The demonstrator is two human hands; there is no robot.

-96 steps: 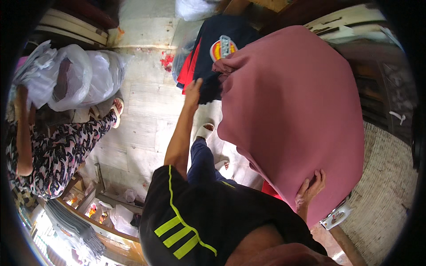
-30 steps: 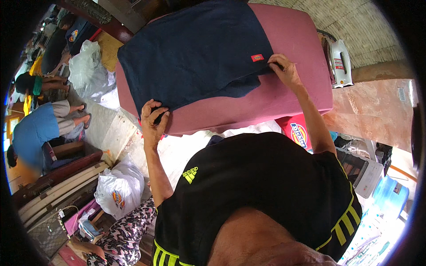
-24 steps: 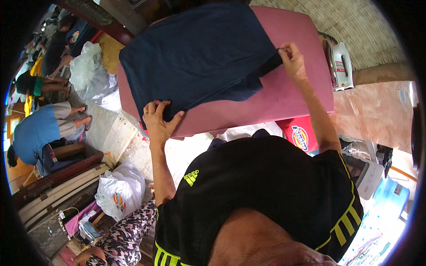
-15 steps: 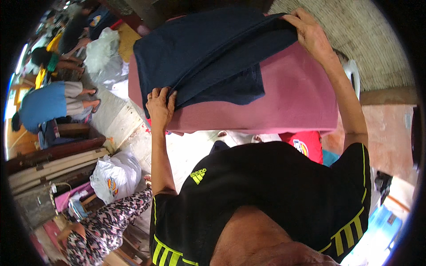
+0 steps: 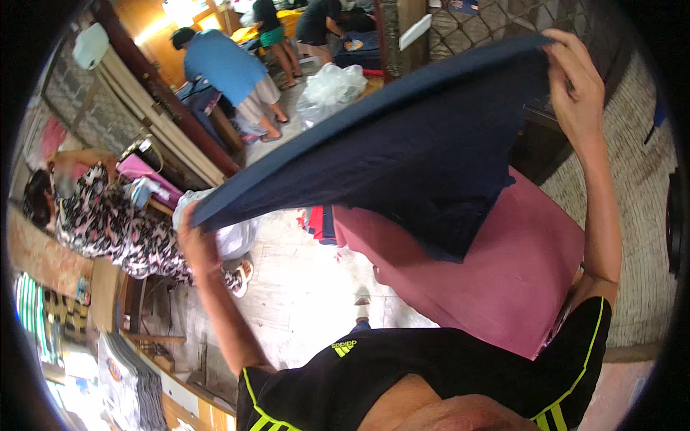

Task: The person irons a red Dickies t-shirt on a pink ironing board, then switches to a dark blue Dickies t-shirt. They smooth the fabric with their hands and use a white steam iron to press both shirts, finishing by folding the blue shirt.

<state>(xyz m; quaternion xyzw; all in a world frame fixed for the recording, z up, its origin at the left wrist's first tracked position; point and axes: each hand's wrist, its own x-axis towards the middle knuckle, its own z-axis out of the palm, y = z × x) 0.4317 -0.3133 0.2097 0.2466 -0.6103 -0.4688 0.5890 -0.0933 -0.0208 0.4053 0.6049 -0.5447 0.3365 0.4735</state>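
Note:
A dark navy garment (image 5: pixel 402 151) is stretched in the air between my hands, its upper edge slanting up to the right. My left hand (image 5: pixel 198 244) is closed on its lower left end and is slightly blurred. At the upper right, my right hand (image 5: pixel 581 93) pinches the other end. A loose corner of the fabric hangs down over the table covered in pink cloth (image 5: pixel 539 244), and I cannot tell whether it touches. The garment hides the far side of that table.
A person in patterned clothes (image 5: pixel 108 215) is at the left, by a white bag (image 5: pixel 241 237). Farther off, a person in blue (image 5: pixel 226 68) bends over near a clear plastic bag (image 5: pixel 327 93). Stacked grey garments (image 5: pixel 129 381) lie at the lower left. A wire mesh (image 5: pixel 496 32) stands behind.
The navy garment has come up off the pink table, spread between both hands. My left hand has swung out left, my right hand farther right. The view has turned.

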